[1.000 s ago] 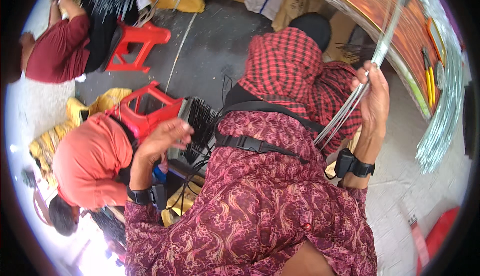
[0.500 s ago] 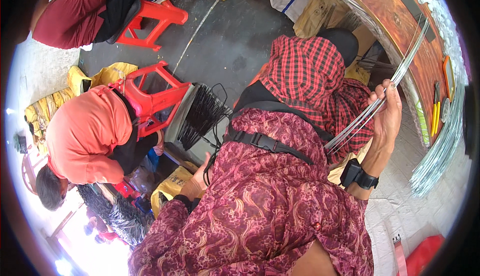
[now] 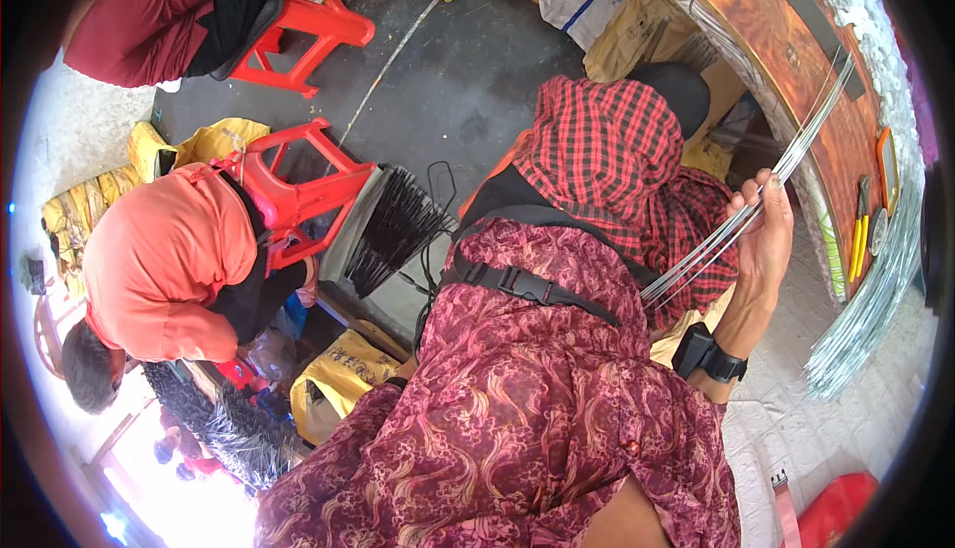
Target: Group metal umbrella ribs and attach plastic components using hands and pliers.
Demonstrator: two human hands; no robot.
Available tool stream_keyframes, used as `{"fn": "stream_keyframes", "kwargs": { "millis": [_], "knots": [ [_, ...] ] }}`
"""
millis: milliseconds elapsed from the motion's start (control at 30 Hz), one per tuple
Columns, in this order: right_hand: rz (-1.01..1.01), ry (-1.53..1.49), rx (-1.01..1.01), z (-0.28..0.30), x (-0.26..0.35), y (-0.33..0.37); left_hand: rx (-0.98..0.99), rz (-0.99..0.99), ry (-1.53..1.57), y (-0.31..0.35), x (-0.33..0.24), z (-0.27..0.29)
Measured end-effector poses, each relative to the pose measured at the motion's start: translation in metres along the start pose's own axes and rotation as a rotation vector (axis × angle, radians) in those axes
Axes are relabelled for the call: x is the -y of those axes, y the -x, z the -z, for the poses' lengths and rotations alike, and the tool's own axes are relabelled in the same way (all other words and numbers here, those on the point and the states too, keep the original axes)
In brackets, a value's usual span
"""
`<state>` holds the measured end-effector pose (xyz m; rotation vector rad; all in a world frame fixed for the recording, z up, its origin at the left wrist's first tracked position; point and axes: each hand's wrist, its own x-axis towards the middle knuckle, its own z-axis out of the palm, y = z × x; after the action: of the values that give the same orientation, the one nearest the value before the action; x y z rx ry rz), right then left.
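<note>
Head view: toward three o'clock, the right hand [image 3: 764, 212] keeps a narrow grip around silver wires [image 3: 796, 150], their upper ends over the worktop [image 3: 736, 11]. A slackened pinch could splay them; dipping could snag lower ends in red checked cloth [image 3: 612, 135]. Left hand [image 3: 407, 367], seven o'clock, mostly hidden: cannot tell its grip.

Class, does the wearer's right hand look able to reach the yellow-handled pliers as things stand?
Probably yes: the yellow-handled pliers lie uncovered on the wooden tabletop near the right hand, with nothing visibly blocking them, though it holds thin metal wires that may need putting down.
</note>
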<state>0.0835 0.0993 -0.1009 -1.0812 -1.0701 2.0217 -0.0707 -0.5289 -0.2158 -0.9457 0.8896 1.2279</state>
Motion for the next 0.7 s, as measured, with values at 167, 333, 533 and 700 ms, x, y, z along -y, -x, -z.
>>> {"fn": "stream_keyframes", "kwargs": {
  "millis": [167, 333, 533, 700],
  "knots": [
    [-0.022, 0.019, -0.026, 0.001, 0.002, 0.003, -0.013, 0.014, -0.010, 0.010, 0.012, 0.006],
    [-0.025, 0.025, -0.012, 0.000, 0.005, 0.000, -0.026, 0.032, -0.022, 0.019, 0.022, 0.010],
    [-0.011, 0.055, -0.058, -0.002, 0.007, 0.001, -0.049, 0.044, -0.048, 0.031, 0.030, 0.013],
    [-0.016, 0.031, -0.019, -0.003, 0.007, -0.001, -0.071, 0.060, -0.088, 0.041, 0.030, 0.017]
  ]
}}
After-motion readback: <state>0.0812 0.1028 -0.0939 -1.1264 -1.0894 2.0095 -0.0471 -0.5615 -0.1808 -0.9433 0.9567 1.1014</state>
